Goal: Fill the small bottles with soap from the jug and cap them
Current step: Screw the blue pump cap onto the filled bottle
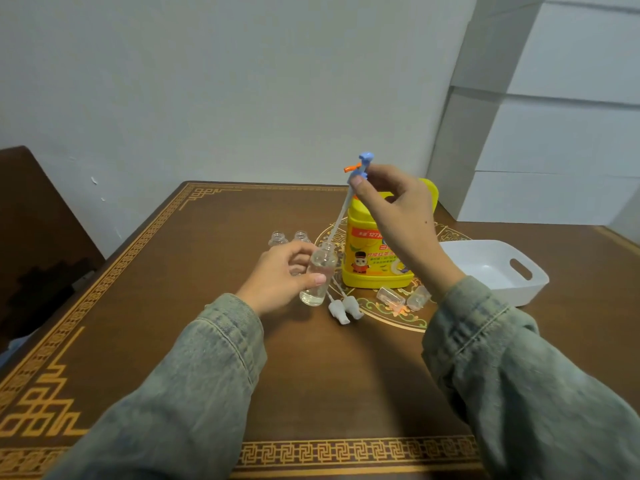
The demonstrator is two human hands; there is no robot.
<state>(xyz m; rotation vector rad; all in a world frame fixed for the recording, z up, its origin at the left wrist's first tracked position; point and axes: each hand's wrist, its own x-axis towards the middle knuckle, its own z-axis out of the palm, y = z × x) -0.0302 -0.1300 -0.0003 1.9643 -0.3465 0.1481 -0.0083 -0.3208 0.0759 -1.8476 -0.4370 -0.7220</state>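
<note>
A dark brown wooden table (145, 278) fills the lower view, its top edged with a gold key-pattern border (104, 278) and set with a round gold medallion (391, 313) just below and between the two grips. Behind the raised grip stands a plain pale wall (225, 81), marked with a few small chips low on the left. To the right of it, stacked white cardboard boxes (561, 133) rise beside the table. Far left of the lower grip sits a dark brown chair back (31, 230). The light is soft and even.
</note>
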